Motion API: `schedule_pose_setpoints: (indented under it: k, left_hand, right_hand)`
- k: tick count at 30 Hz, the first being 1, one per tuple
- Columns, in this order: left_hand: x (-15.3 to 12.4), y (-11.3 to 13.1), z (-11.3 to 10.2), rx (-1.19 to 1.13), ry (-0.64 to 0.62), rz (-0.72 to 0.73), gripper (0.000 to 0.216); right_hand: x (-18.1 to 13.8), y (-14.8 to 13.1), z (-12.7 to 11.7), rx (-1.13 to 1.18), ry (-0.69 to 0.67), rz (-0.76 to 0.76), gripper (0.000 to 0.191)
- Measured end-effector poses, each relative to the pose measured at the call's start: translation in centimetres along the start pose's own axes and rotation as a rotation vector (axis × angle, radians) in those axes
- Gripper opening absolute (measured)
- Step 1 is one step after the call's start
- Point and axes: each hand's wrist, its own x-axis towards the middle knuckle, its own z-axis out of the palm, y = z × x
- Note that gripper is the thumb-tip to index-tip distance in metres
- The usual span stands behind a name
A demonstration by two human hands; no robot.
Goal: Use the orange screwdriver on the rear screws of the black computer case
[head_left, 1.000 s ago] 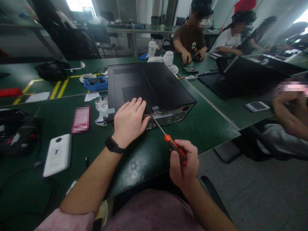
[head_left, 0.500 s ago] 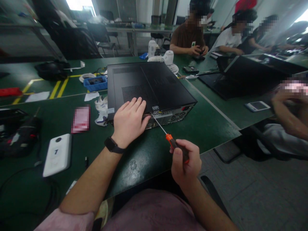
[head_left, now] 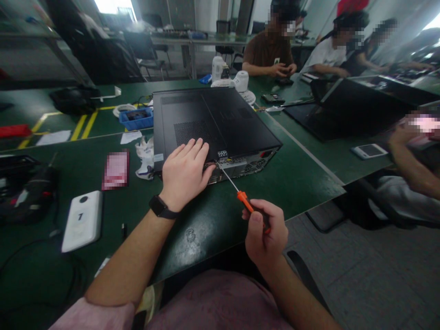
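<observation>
Pressing on the near edge of the black computer case [head_left: 220,121], my left hand [head_left: 184,174] lies flat with its fingers stretched out side by side. The case lies on its side in the middle of the green counter [head_left: 302,178]. My right hand [head_left: 264,233] is closed around the handle of the orange screwdriver [head_left: 242,197], whose tip meets the case's rear panel just right of my left hand. A white device [head_left: 82,220] lies to the near left.

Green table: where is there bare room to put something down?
There is a bare patch of table right of the screwdriver, between the computer case and the near edge. Another lies between the left hand and the white box. Left of the case is crowded: blue tray, glove.
</observation>
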Motion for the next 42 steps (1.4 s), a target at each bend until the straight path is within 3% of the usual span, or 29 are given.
schedule_pose_setpoints:
  k: [5,12,16,22,31,42]
  left_hand:
    - [0.0,0.0,-0.1,-0.007,-0.002,-0.001,0.055]
    - [0.0,0.0,0.0,-0.003,0.007,-0.003,0.055]
    - [0.0,0.0,0.0,-0.002,-0.003,-0.003,0.054]
    - [0.0,0.1,-0.1,0.021,0.000,0.008,0.054]
    - [-0.1,0.1,-0.1,0.011,0.004,0.002,0.054]
    - [0.1,0.1,-0.2,0.004,-0.004,0.001,0.054]
  right_hand:
    - [0.6,-0.5,-0.1,0.074,-0.033,-0.065,0.034]
    - [0.5,-0.5,0.3,-0.014,0.040,-0.059,0.025]
    - [0.1,-0.4,0.1,0.020,0.016,-0.018,0.024]
    - [0.7,-0.7,0.1,0.057,-0.016,-0.079,0.034]
    - [0.2,-0.3,0.2,-0.036,0.016,-0.042,0.022]
    - [1.1,-0.8,0.1,0.015,-0.002,-0.103,0.032]
